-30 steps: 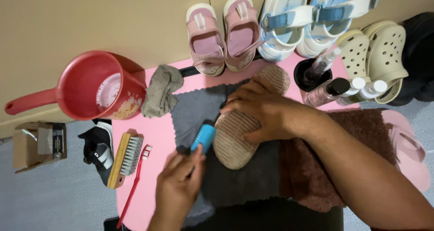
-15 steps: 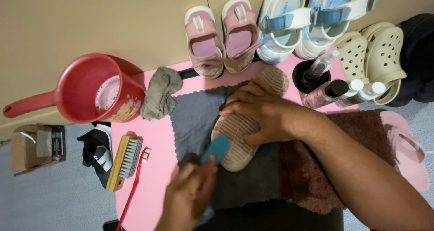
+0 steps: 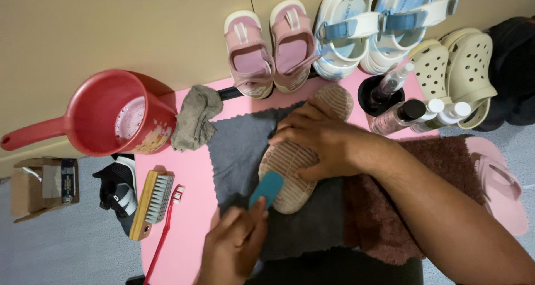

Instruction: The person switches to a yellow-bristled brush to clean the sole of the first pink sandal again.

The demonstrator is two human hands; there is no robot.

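Shoe sole (image 3: 290, 168) under right fingers (image 3: 295, 130), brush (image 3: 266, 188) touching

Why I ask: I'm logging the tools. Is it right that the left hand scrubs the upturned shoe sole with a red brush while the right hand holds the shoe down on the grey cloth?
Not quite: the head view shows the small brush in the left hand is teal-blue, not red. The rest stands: the right hand holds the shoe, sole up, on the grey cloth.

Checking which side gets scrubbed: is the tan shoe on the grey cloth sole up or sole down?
Sole up: the tan shoe shows its ridged tread, pinned by the right hand.
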